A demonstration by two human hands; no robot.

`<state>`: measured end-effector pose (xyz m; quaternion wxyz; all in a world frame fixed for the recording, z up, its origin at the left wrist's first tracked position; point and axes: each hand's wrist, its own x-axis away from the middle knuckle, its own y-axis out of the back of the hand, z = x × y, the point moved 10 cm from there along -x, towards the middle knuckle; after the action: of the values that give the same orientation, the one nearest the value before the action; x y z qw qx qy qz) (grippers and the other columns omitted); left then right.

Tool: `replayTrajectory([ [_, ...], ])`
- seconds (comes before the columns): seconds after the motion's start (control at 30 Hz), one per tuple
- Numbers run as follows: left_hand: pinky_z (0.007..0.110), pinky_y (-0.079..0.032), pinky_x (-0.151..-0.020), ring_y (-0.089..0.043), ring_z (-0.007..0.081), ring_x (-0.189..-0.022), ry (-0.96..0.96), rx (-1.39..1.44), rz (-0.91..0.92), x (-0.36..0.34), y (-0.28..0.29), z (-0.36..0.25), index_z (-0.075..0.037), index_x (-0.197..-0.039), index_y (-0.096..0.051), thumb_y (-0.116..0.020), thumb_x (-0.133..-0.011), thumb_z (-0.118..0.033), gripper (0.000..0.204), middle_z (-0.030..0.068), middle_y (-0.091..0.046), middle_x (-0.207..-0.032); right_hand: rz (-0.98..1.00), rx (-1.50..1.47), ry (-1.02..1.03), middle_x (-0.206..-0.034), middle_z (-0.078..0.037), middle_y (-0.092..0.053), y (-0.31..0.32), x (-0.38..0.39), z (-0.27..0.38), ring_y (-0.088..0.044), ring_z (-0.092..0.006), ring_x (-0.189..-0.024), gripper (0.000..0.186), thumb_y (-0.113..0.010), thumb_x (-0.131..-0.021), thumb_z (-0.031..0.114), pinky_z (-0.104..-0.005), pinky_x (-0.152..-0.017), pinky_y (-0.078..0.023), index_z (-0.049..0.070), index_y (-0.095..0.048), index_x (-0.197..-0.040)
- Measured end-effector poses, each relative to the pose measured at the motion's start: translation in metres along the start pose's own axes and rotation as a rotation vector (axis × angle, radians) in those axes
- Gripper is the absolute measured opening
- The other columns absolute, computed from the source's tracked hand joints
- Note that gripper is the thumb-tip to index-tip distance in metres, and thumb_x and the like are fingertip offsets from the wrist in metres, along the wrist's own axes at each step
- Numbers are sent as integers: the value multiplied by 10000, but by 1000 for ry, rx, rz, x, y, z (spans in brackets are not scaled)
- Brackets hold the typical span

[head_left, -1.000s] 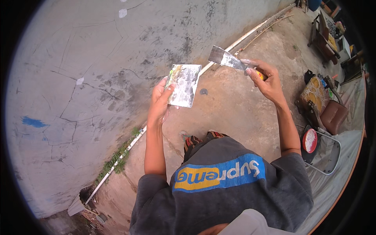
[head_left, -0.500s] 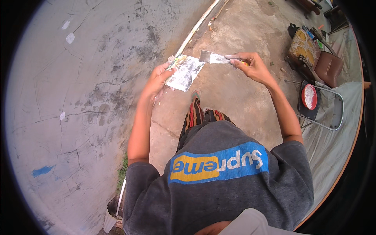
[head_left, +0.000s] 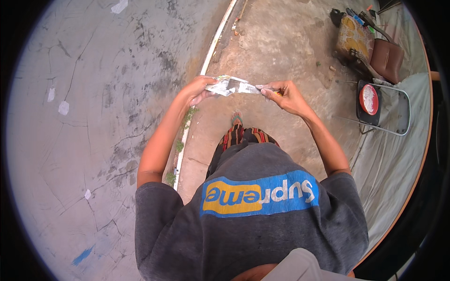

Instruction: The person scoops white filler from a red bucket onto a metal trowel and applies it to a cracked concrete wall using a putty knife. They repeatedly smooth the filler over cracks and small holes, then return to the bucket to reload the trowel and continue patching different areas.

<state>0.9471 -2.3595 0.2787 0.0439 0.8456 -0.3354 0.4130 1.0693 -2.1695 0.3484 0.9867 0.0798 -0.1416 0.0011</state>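
Observation:
My left hand (head_left: 199, 90) is closed on the near-wall edge of a thin flat plate (head_left: 218, 88), its surface smeared with white paste and dark streaks. The plate is now tilted, seen almost edge-on. From the other side, my right hand (head_left: 285, 97) pinches a putty knife (head_left: 248, 88) by its handle, of which a bit of yellow and red shows. White paste coats part of the knife's blade. Its dark broad end overlaps the plate; whether it presses on it I cannot tell. Both hands are in front of me, above the concrete floor.
To the left rises a grey cracked wall (head_left: 51, 154) with white patches, a white pipe (head_left: 218, 35) along its foot. At right, a red bowl (head_left: 369, 99) of white paste rests on a metal-framed folding chair (head_left: 407, 119). Beyond it stand a brown seat (head_left: 386, 61) and a patterned cushion (head_left: 352, 40).
The putty knife's blade has come down over the plate, and the plate has tipped flatter to my view. My hands have drawn closer together. The whole view has shifted a little.

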Motion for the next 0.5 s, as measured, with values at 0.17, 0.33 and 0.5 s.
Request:
replayTrajectory([
  [0.17,263,-578,-606,-643,148,-765,147,-160,100,-72,-4,-1,67,-1076,-551,-522,-911,-115,247,112,-639,-942,124,-788,-139,-700,-37,-587,6,8,-22,-370,-17,-408,304,-541,-950,224,-173,-359,-262,0,-603,-1147],
  [0.33,370,-583,-724,-656,274,-907,87,-517,-40,-198,25,73,56,-1189,-461,-530,-860,-128,383,195,-623,-1028,-235,-1141,-115,-741,-36,-569,73,52,-92,-395,-24,-422,328,-471,-972,220,-160,-375,-299,0,-519,-1212],
  [0.5,429,-453,-955,-551,401,-1129,310,-1299,-385,-219,88,162,73,-1177,-487,-545,-767,-126,460,313,-566,-1162,-652,-1045,-247,-752,-15,-570,136,121,-193,-422,-38,-450,343,-421,-981,205,-186,-405,-350,8,-525,-1241],
])
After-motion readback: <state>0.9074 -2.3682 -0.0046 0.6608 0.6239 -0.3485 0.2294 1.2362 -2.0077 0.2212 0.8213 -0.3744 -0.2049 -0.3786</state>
